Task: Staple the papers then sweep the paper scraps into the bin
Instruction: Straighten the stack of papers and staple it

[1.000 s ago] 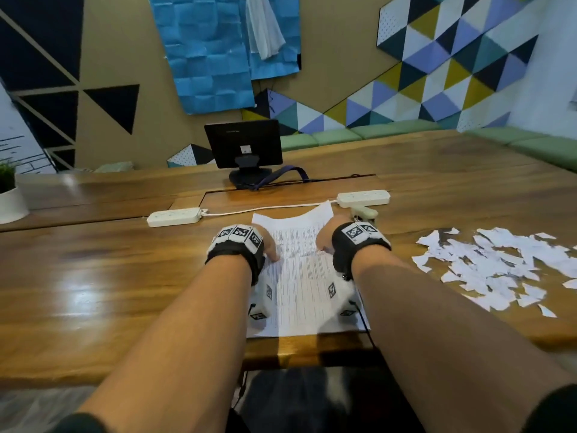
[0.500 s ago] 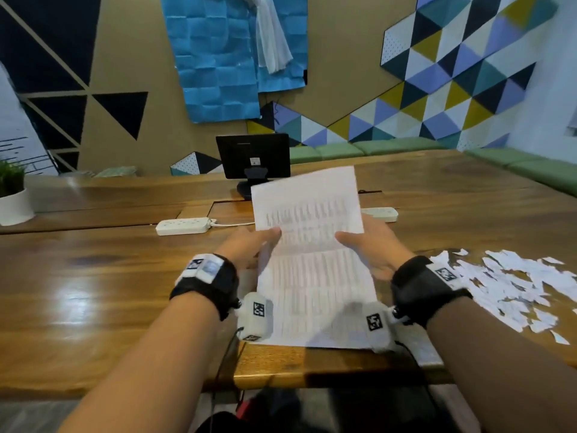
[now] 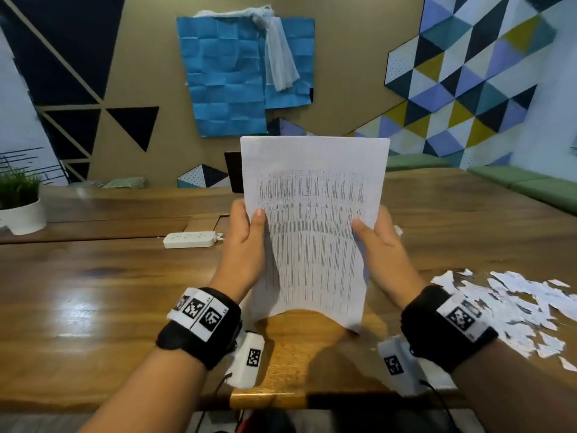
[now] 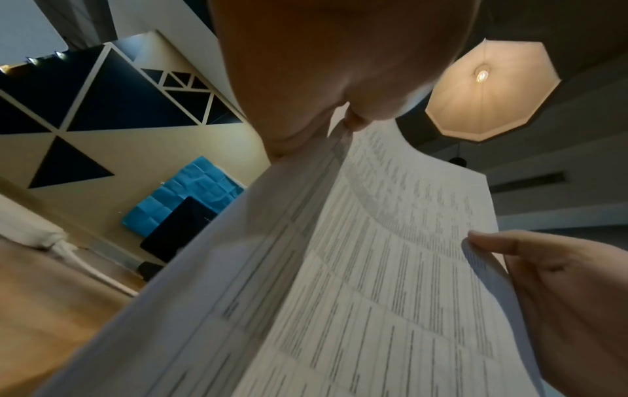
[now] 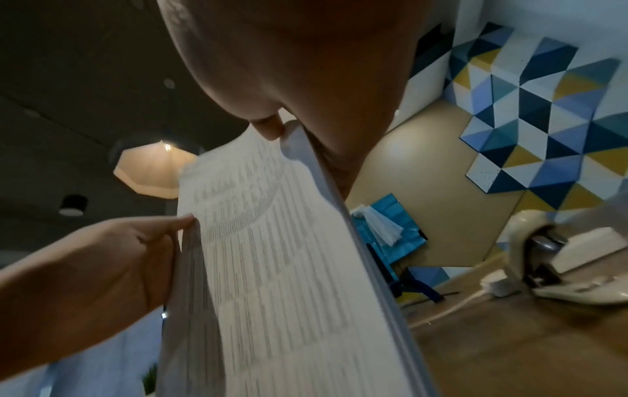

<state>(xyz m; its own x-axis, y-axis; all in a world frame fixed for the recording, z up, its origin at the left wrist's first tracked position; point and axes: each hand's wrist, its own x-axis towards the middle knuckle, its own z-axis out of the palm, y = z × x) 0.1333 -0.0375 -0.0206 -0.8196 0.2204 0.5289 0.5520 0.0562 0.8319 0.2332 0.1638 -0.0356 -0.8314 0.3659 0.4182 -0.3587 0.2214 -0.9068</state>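
Papers [image 3: 315,226] are upright between our two hands, held above the surface [image 3: 93,292], bottom edge apparently clear of it and bowed toward us.

Left to right:

- Outboard of the left fingers: potted plant [image 3: 18,201], then power strip [image 3: 190,239], both on the surface and well apart from the sheets.
- Left hand [image 3: 246,242]: thumb pressed on the printed face at the left margin, about mid-height; remaining fingers are behind the sheets and hidden in the head view. The left wrist view shows the stack edge pinched at the thumb.
- Between the fingers: the papers, several sheets thick at the edges, thin and floppy. The lower half curls freely.
- Right hand [image 3: 379,245]: mirror grip, thumb on the right margin, fingers behind, pinching the stack.
- Just beyond the right fingers, resting on the surface: stapler [image 5: 557,257], cream, seen only in the right wrist view.
- Further right of the right fingers: paper scraps [image 3: 505,304] scattered on the surface. No bin in view.

Handling judgement: light stack, no stiffness, sheets likely to slide against each other. We would square the edges first, then keep one hand pinching near a top corner while the other works the stapler. Scraps are feather-light; a flat palm sweep suits them.
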